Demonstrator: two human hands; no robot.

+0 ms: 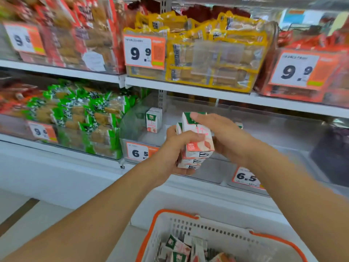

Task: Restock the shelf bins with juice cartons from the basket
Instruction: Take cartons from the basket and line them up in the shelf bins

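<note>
Several stacked juice cartons (196, 140) are clamped in the left hand (176, 148) above the clear bin (136, 137), steadied by the flat, open right hand (222, 133).

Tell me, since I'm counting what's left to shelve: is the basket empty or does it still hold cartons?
Not empty. Several juice cartons lie jumbled in the basket, tipped at various angles; the frame's edge hides how many.

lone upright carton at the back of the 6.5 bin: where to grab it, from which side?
Pinch the lone carton across its two narrow side faces, near the top, reaching in over the bin's front wall. It stands upright with clear space on both sides, so a front-and-above approach looks easiest.
</note>
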